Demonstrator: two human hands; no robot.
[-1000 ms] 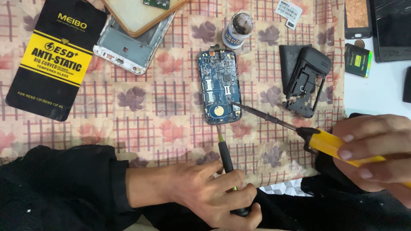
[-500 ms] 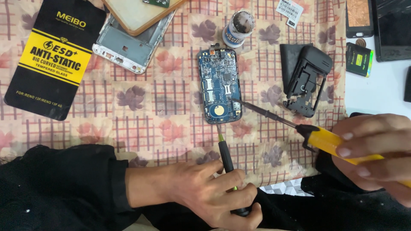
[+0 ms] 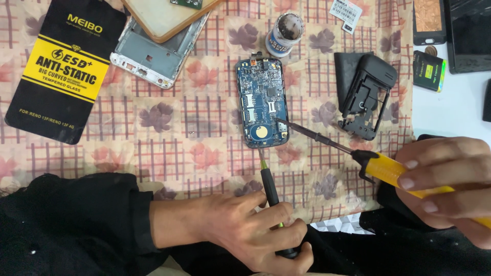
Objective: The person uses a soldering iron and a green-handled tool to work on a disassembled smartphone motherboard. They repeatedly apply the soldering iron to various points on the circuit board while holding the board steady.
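A blue phone circuit board (image 3: 263,102) lies on the patterned cloth (image 3: 194,133) in the middle. My right hand (image 3: 445,179) grips a yellow-handled soldering iron (image 3: 394,171); its thin dark tip rests on the board's lower right part, near a round gold disc. My left hand (image 3: 250,230) holds a black-handled screwdriver (image 3: 271,191) upright, its tip touching the board's bottom edge. Both forearms are in black sleeves.
A black phone housing (image 3: 365,97) lies to the right of the board, a small round jar (image 3: 284,33) behind it. A silver phone frame (image 3: 151,53) and a black-and-yellow packet (image 3: 64,71) lie at the back left. Small boxes and a dark screen sit on the white table (image 3: 445,112) at the right.
The soldering iron's tip has slid a little up and left on the board. My left hand and the screwdriver have stayed put.
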